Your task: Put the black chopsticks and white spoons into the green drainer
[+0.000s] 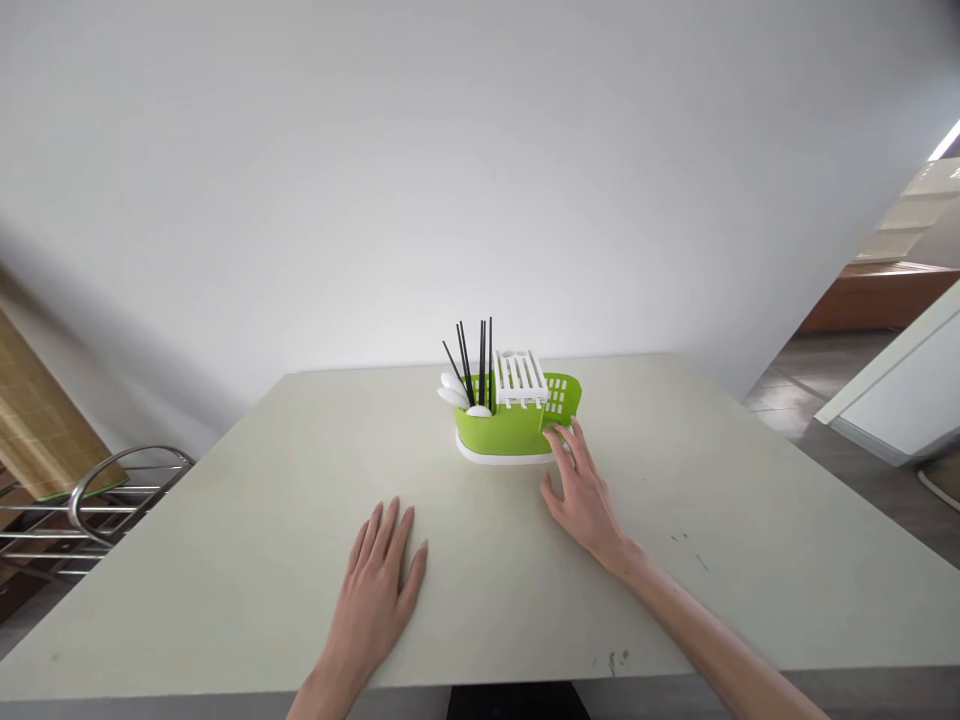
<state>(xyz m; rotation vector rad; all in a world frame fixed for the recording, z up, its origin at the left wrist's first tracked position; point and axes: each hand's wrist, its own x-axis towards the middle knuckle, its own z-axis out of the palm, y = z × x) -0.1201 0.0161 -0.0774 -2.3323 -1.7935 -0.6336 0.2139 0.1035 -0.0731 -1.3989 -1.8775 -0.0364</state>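
Note:
A green utensil holder (pixel 495 434) on a white base stands near the table's far edge. Several black chopsticks (pixel 482 362) and white spoons (pixel 452 396) stick up from its left part. A white slatted rack (pixel 520 378) sits across its top. My right hand (pixel 581 497) is at the holder's front right, fingers apart, the fingertips at the lower right section; whether they touch it I cannot tell. My left hand (pixel 375 590) lies flat on the tabletop, nearer to me and left of the holder, with nothing in it.
The pale table (pixel 480 560) has dark marks near its front edge and right side. A white wall (pixel 480 180) rises behind it. Left of the table are a metal rack (pixel 135 490) and a rolled bamboo mat (pixel 52 410). A white panel (pixel 900 390) stands at the right.

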